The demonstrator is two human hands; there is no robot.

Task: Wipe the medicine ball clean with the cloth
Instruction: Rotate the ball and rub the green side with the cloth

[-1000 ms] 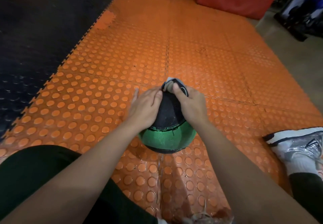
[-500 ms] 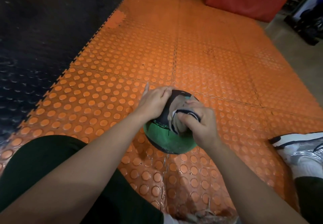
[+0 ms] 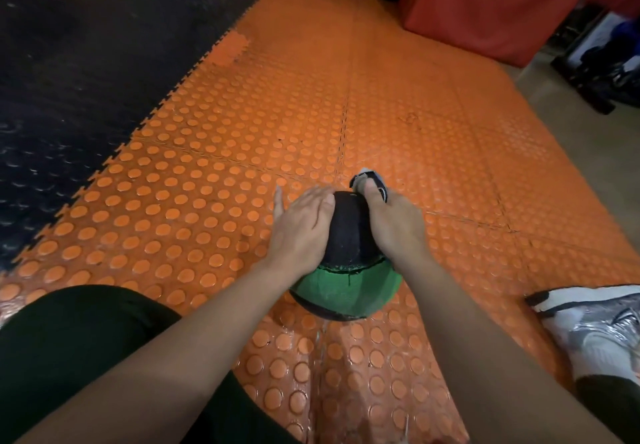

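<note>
Since half a second ago, my right hand (image 3: 398,222) has carried the cloth (image 3: 369,180) from the near, upper face of the medicine ball (image 3: 346,270) up over the top to its far side. My left hand (image 3: 301,225) has stayed on the ball's left flank.

Position: the medicine ball sits on the orange studded floor mat (image 3: 381,97), between my forearms and just ahead of my knee (image 3: 69,339). Being round, it has no long axis. Its black panel faces up and away from me; its green panel faces toward me, low on the near side. A rough seam runs across between the two.

Grip, right: fingers and thumb are curled round the cloth, pinching it against the far top of the ball. Only a small white and dark fold shows past the thumb.

Grip, left: fingers lie straight and together, flat against the black panel, holding nothing.

Surroundings: black floor tiles (image 3: 86,80) join the mat's left edge by a toothed joint. A red pad (image 3: 502,3) stands at the far right. My white and silver shoe (image 3: 595,332) rests on the mat at right.

Writing: dark letters show on the red pad's left edge, but I cannot read them. No legible label shows on the ball.
</note>
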